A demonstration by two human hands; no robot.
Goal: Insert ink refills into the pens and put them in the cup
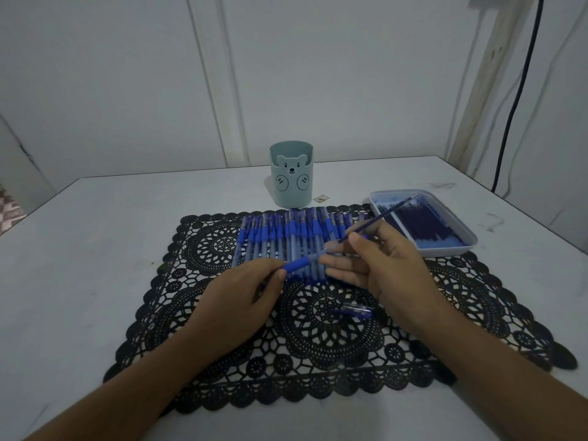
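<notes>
Where the forearms enter: the near edge of the table [79, 265], one on each side, both reaching forward over the mat.
Mat [222, 361]: black lace, flat on the table, under both hands.
Loose part [353, 310]: small blue translucent piece lying on the mat, just beside the right wrist.
Left hand [245, 294]: fingers curled, thumb and fingertips pinching the blue grip end of the pen.
Pen [299, 264]: held above the mat, tilted, its pale end rising toward the right hand.
Right hand [381, 268]: thumb and forefinger pinching the refill; remaining fingers extended beneath the pen's pale end.
Refill [381, 218]: thin, dark blue, in line with the pen, lower end at the pen's pale end, tip pointing up and right over the tray. Depth of insertion cannot be told.
Row of pens [280, 237]: lying side by side on the far half of the mat, behind the hands.
Tray [445, 251]: pale, on the table at the mat's far right corner.
Spare refills [426, 226]: lying inside the tray.
Cup [291, 186]: pale blue, bear face on the front, upright on the table just beyond the mat's far edge.
Cable [517, 100]: black, hanging down the right wall.
</notes>
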